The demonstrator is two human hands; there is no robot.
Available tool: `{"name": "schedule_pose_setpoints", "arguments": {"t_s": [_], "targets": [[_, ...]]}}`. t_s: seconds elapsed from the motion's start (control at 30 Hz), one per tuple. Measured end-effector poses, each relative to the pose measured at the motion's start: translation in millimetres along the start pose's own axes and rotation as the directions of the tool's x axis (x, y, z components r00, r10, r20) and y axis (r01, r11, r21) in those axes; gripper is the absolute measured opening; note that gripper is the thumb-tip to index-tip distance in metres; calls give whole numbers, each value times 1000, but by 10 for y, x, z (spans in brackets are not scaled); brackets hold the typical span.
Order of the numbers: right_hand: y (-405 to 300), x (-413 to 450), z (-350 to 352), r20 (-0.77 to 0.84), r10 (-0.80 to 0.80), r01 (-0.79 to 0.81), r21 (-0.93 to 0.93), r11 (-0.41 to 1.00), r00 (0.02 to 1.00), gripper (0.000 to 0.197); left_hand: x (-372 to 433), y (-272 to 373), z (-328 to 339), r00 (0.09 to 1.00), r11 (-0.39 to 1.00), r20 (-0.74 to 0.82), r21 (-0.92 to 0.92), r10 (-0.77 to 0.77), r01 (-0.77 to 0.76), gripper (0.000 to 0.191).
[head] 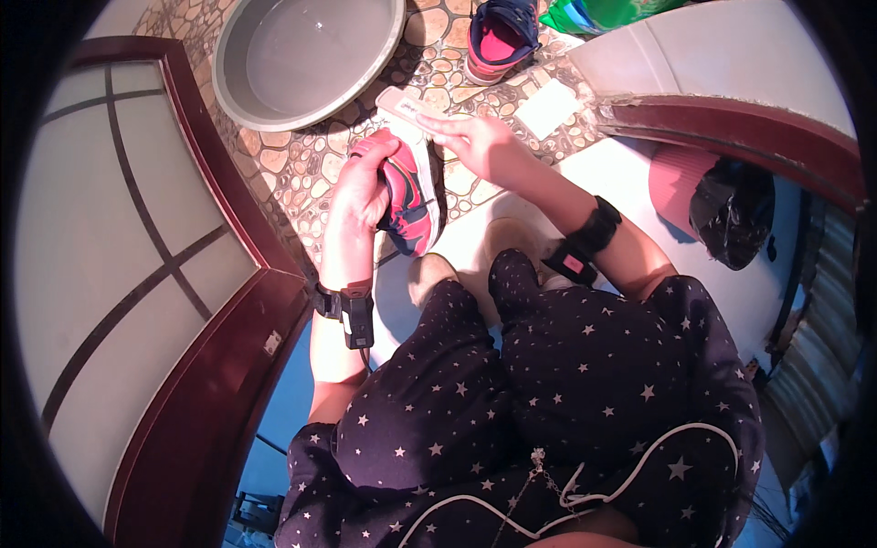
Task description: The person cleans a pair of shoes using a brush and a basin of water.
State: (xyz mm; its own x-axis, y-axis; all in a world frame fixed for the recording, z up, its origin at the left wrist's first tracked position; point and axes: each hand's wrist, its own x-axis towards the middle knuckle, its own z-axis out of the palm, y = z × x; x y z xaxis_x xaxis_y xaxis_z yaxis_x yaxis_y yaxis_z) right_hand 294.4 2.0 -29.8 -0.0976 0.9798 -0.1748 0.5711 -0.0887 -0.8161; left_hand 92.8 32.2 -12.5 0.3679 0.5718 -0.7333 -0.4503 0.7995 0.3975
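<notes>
A pink and navy sneaker (411, 198) with a white sole rests on its side in my left hand (363, 185), which grips it around the heel and opening. My right hand (479, 145) holds a pale pink brush (405, 108) by its handle, over the white sole edge at the shoe's upper end. The brush's bristles are washed out by glare. Beyond my hands stands a second pink and navy sneaker (500, 42), upright on the pebble-patterned floor. A grey basin (236, 103) with cloudy water in it is at the upper left of my hands.
A white square piece (548, 109) lies on the floor by the dark red door frame (726, 137). A green plastic bag (603, 15) is at the top. On the right are a pink bin (675, 185) and a black plastic bag (733, 212). A dark red paneled door (199, 383) stands at left.
</notes>
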Motion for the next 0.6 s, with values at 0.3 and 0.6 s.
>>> {"name": "schedule_pose_setpoints", "arguments": {"t_s": [0.3,0.6], "targets": [[-277,-101,-671,308,125,-145,42,989,943,36,-166,-25,81,980,919,-32,355,197,-173,23],[106,182,-347,338,135,-165,62,984,931,38,-180,-320,86,974,723,17,668,226,-179,36]]}}
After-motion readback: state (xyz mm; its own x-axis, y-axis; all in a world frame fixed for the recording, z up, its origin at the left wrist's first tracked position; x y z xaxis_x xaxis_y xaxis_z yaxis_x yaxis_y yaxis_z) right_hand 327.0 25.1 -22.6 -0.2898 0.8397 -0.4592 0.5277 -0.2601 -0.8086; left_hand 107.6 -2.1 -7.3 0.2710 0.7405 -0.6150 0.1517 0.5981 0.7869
